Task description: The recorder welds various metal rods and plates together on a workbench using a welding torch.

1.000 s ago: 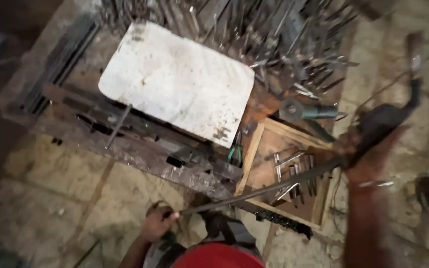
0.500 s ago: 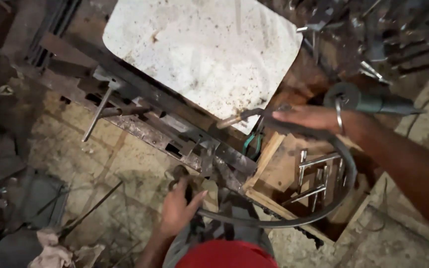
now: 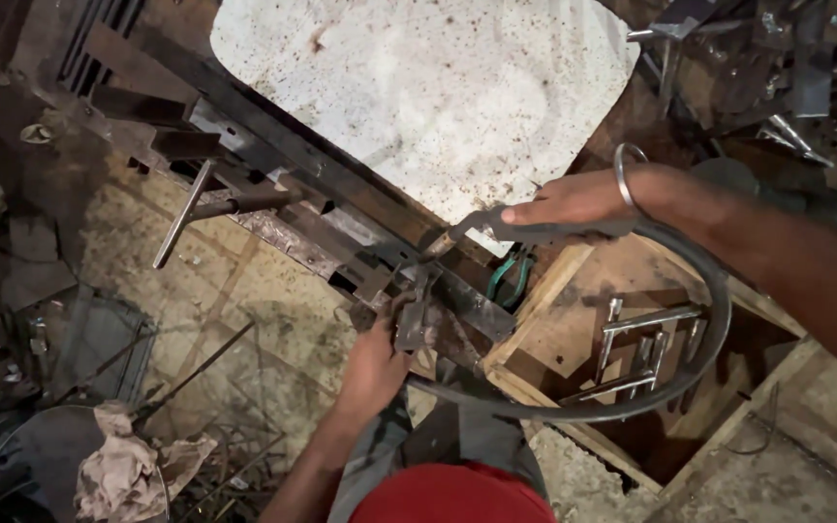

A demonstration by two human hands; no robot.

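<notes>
Since the earlier frame, both hands have bent the one metal rod (image 3: 675,383) from nearly straight into a round loop. One white rusty plate (image 3: 428,92) lies on the worktop (image 3: 273,208), above the right grip. One wooden box (image 3: 573,329) under the loop holds several metal brackets (image 3: 636,349). Right hand (image 3: 573,199) is closed around the rod's upper end; left hand (image 3: 375,363) is closed on its lower end at the clamp (image 3: 418,315).

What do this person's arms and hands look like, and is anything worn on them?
Both forearms are bare, with no sleeves in view and no gloves. The right hand has a thin, plain metal bangle around its wrist. The left hand shows no ring, watch or band.
</notes>
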